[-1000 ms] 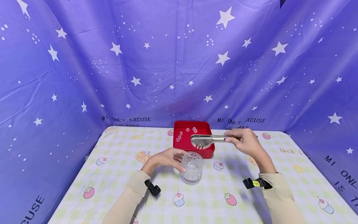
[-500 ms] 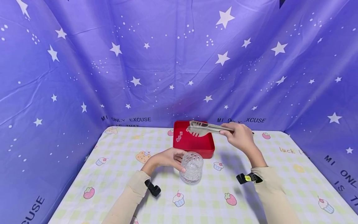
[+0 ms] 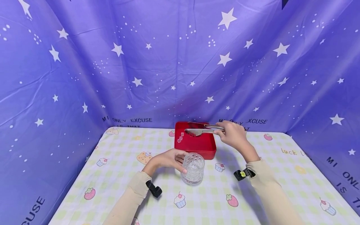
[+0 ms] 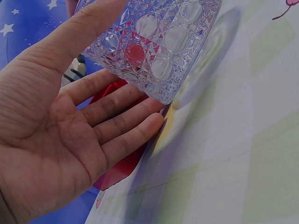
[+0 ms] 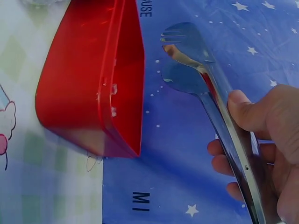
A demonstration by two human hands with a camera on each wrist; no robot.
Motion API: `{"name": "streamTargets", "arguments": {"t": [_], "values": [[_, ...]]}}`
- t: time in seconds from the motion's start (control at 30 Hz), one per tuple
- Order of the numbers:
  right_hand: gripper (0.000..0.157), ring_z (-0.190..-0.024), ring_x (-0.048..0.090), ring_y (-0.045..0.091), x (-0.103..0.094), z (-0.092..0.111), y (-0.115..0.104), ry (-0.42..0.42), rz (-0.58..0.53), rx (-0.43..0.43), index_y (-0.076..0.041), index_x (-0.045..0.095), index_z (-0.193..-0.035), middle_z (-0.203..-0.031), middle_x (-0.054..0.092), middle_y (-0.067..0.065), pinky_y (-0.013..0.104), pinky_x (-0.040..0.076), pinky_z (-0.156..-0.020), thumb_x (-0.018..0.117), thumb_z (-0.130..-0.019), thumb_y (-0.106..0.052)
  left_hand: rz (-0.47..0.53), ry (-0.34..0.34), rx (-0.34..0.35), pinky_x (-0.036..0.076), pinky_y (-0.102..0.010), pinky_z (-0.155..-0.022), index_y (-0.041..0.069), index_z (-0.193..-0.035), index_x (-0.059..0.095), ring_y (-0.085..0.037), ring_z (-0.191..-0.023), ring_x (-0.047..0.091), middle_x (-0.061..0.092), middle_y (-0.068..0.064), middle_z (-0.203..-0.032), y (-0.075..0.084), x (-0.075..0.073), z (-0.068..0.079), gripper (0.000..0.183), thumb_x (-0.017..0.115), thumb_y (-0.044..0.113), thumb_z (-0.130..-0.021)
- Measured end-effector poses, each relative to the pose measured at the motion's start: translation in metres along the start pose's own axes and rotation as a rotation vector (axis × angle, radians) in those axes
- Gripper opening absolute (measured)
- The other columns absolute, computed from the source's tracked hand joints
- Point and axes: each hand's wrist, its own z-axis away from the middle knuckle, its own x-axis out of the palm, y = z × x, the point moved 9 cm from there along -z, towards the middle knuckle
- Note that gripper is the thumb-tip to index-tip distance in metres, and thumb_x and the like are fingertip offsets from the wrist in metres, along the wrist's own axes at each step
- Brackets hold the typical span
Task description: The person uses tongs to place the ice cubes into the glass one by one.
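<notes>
My left hand [image 3: 169,158] holds a clear textured glass [image 3: 194,171] standing upright on the table. Its thumb and fingers lie on either side of the glass in the left wrist view. Metal tongs [image 3: 204,131] are gripped in my right hand [image 3: 234,136], thumb on one arm and fingers round the other. The tong heads hover over the red box [image 3: 203,154], with a gap between them and nothing visible there. Several small clear cubes [image 3: 180,138] lie at the box's left side; the tongs hide part of the inside.
A checked tablecloth [image 3: 118,190] with printed cupcakes and strawberries covers the table. Purple star-patterned cloth [image 3: 180,62] hangs close behind the box and on both sides. The glass stands just in front of the box.
My right hand has moved left and away from me with the tongs, whose heads have parted and shifted toward the box's back. The left hand and glass have stayed put.
</notes>
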Motion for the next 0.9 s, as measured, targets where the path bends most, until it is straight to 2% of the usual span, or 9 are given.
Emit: {"name": "streamTargets", "arguments": {"t": [0.27, 0.43, 0.57, 0.67, 0.77, 0.83, 0.9], "values": [[0.041, -0.06, 0.053, 0.021, 0.009, -0.008, -0.005, 0.042, 0.073, -0.053, -0.009, 0.076, -0.119, -0.097, 0.074, 0.011, 0.027, 0.032, -0.039, 0.075, -0.091, -0.038, -0.013, 0.001, -0.001, 0.056, -0.026, -0.098, 0.004, -0.139, 0.06, -0.015, -0.109, 0.064, 0.069, -0.012, -0.123, 0.0, 0.001, 0.0, 0.062, 0.083, 0.003, -0.081], [0.037, -0.058, 0.051, 0.019, 0.016, -0.013, -0.007, 0.052, 0.071, -0.061, -0.011, 0.077, -0.116, -0.101, 0.076, 0.009, 0.026, 0.029, -0.038, 0.074, -0.089, -0.037, -0.008, -0.002, 0.01, 0.056, -0.028, -0.098, 0.004, -0.137, 0.061, -0.016, -0.108, 0.065, 0.069, -0.013, -0.122, 0.0, 0.001, -0.001, 0.06, 0.083, 0.003, -0.082], [0.036, -0.059, 0.051, 0.017, 0.026, -0.017, -0.01, 0.016, 0.069, -0.086, -0.012, 0.078, -0.114, -0.097, 0.076, 0.006, 0.026, 0.028, -0.038, 0.075, -0.089, -0.037, -0.001, -0.008, 0.018, 0.057, -0.028, -0.098, 0.003, -0.138, 0.061, -0.015, -0.108, 0.065, 0.069, -0.014, -0.122, 0.0, 0.001, -0.002, 0.06, 0.083, 0.002, -0.082], [0.037, -0.066, 0.06, 0.019, 0.033, -0.018, -0.015, -0.026, 0.064, -0.118, -0.013, 0.077, -0.115, -0.097, 0.076, 0.005, 0.026, 0.031, -0.039, 0.075, -0.089, -0.039, -0.001, -0.008, 0.021, 0.057, -0.028, -0.098, 0.003, -0.138, 0.061, -0.015, -0.108, 0.065, 0.069, -0.014, -0.122, 0.0, 0.001, -0.002, 0.061, 0.083, 0.002, -0.081], [0.039, -0.08, 0.07, 0.024, 0.04, -0.02, -0.02, -0.06, 0.071, -0.15, -0.013, 0.077, -0.116, -0.105, 0.078, 0.006, 0.027, 0.036, -0.042, 0.075, -0.089, -0.04, 0.001, -0.005, 0.019, 0.057, -0.027, -0.098, 0.002, -0.138, 0.061, -0.016, -0.108, 0.065, 0.07, -0.014, -0.123, -0.001, 0.0, -0.002, 0.061, 0.083, 0.002, -0.081], [0.039, -0.086, 0.072, 0.027, 0.045, -0.021, -0.024, -0.075, 0.085, -0.175, -0.013, 0.077, -0.116, -0.107, 0.078, 0.007, 0.027, 0.04, -0.044, 0.076, -0.089, -0.04, 0.003, -0.007, 0.023, 0.057, -0.027, -0.098, 0.002, -0.138, 0.061, -0.016, -0.108, 0.065, 0.069, -0.015, -0.123, -0.001, 0.0, -0.002, 0.06, 0.083, 0.002, -0.082], [0.038, -0.086, 0.073, 0.027, 0.048, -0.021, -0.028, -0.078, 0.102, -0.211, -0.013, 0.078, -0.115, -0.107, 0.078, 0.007, 0.028, 0.042, -0.045, 0.076, -0.089, -0.039, 0.004, -0.009, 0.028, 0.056, -0.027, -0.098, 0.002, -0.138, 0.06, -0.017, -0.109, 0.065, 0.069, -0.016, -0.124, -0.001, 0.0, -0.002, 0.061, 0.082, 0.003, -0.082]]}}
